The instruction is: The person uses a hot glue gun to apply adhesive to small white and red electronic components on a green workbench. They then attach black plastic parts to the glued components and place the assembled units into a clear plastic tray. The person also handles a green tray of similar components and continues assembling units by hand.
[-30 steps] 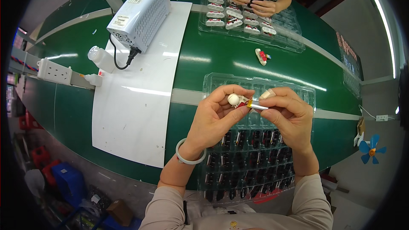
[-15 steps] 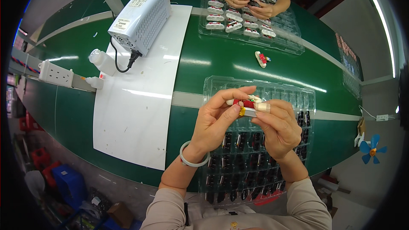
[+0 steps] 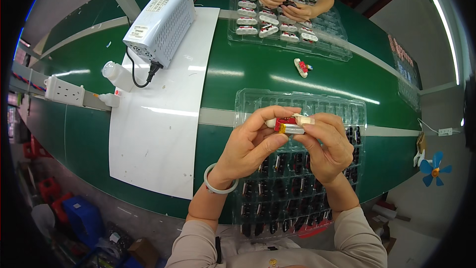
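Observation:
Between both hands, above a clear plastic tray, is a small white casing with a red circuit board and a silver battery cell with yellow tape. My left hand holds the casing's left end, index finger along the top and thumb just below the battery. My right hand, with a beige wrap on one fingertip, pinches the right end. The fingers partly hide the piece. Several rows of black parts fill the tray's nearer pockets.
Farther ahead lies another white casing with a red board. Across the table, a co-worker's hands hold a dark part over a tray of white casings. At left stand a white power unit, a white bottle and a power strip.
My left thumb has slid down off the battery, so more of the silver cell and red board shows. The piece stays in both hands, with the battery turned more toward me.

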`<state>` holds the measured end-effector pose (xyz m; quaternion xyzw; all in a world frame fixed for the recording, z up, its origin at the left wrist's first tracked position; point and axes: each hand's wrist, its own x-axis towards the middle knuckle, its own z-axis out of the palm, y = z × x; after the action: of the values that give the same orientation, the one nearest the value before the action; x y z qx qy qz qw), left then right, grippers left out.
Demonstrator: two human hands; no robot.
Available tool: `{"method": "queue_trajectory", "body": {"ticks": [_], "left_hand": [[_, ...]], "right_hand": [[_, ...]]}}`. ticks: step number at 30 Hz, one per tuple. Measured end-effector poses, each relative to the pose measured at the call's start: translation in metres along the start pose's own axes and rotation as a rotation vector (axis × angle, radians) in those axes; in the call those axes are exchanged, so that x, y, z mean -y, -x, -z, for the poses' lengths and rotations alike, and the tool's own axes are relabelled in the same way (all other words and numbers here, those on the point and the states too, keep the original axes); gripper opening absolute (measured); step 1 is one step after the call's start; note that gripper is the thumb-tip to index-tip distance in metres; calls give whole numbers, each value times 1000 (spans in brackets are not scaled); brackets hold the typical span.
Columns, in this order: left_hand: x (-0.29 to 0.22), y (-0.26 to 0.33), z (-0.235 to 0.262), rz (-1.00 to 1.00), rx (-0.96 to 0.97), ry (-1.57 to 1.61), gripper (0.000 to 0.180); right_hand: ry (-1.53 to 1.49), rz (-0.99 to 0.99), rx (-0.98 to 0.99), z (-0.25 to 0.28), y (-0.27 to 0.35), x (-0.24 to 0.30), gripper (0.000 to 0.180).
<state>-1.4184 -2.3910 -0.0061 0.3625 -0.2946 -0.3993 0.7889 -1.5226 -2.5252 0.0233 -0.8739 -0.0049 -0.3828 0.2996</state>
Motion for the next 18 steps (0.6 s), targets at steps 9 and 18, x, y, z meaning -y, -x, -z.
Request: {"method": "queue_trajectory", "body": {"ticks": [9, 18], "left_hand": [[-2, -1, 2, -5, 2, 50, 32], [0, -3, 5, 103, -91, 63, 31]], "right_hand": [[127, 129, 45, 3, -6, 0, 38], [124, 95, 27, -3, -7, -8, 45]]}}
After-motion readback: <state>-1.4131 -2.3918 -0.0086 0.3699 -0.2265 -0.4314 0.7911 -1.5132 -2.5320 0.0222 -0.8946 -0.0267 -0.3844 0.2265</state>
